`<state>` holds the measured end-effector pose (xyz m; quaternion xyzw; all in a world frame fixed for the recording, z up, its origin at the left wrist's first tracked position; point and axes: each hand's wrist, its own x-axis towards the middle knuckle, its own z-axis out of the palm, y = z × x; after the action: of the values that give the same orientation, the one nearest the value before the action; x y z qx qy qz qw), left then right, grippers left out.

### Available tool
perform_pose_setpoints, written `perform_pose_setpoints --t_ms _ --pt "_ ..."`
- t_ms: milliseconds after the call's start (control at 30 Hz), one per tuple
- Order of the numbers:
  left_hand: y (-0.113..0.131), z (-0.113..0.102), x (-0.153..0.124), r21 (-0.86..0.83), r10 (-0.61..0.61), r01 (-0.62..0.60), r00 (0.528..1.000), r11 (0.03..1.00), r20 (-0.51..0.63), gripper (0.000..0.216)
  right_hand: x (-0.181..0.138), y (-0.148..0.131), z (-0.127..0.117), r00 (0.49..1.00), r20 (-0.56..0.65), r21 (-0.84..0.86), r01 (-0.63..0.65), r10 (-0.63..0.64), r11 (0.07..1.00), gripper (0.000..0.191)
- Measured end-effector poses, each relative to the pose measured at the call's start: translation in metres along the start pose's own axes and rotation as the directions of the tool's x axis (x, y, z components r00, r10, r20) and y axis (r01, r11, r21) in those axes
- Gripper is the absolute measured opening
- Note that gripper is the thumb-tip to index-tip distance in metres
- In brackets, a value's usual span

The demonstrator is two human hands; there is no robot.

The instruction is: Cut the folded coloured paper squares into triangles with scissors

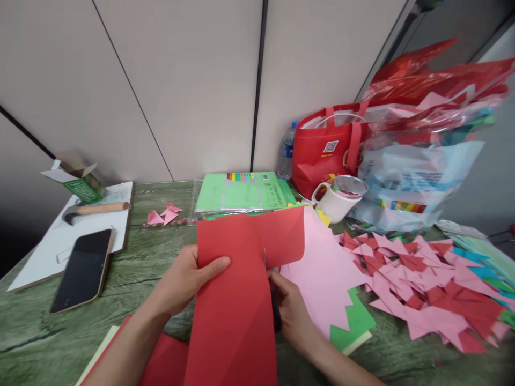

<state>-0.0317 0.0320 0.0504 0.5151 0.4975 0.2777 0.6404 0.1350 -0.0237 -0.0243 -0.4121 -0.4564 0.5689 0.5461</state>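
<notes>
My left hand [192, 277] is closed on the left edge of a sheet of red paper [233, 316], its thumb flat on the front. In my right hand [292, 308] is a pair of scissors [276, 311] with dark handles, mostly hidden by the fingers and the paper. The blades run up into the red paper, and a long slit divides it. Right of the slit the strip bends outward at the top. Under my left forearm lies more red paper [164, 362] on the table.
Pink sheets [317, 273] and green sheets [354, 321] lie right of my hands, beside a heap of folded pink and red pieces [422, 284]. A white mug [338, 201], red bag [330, 153] and bottle [287, 153] stand behind. Left are a phone [82, 271] and hammer [96, 209].
</notes>
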Motion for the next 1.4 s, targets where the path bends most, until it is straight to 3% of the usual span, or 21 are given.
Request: perform_pose_setpoints --t_ms 1033,1233,1400 --pt "-0.0002 0.0010 0.0006 0.011 0.001 -0.001 1.000 1.000 0.025 0.021 -0.0022 0.0041 -0.0028 0.998 -0.056 -0.090 0.006 -0.011 0.996 0.009" --pt "0.0016 0.0021 -0.0042 0.028 -0.027 0.025 0.998 0.999 0.050 0.022 -0.0005 0.0015 -0.0053 0.997 -0.042 -0.115 0.055 -0.060 0.992 0.026" --pt "0.0034 0.0050 -0.0052 0.055 -0.045 0.040 0.995 0.998 0.092 0.025 0.0014 -0.0042 -0.0069 0.997 -0.036 -0.093 0.065 -0.069 0.994 0.029"
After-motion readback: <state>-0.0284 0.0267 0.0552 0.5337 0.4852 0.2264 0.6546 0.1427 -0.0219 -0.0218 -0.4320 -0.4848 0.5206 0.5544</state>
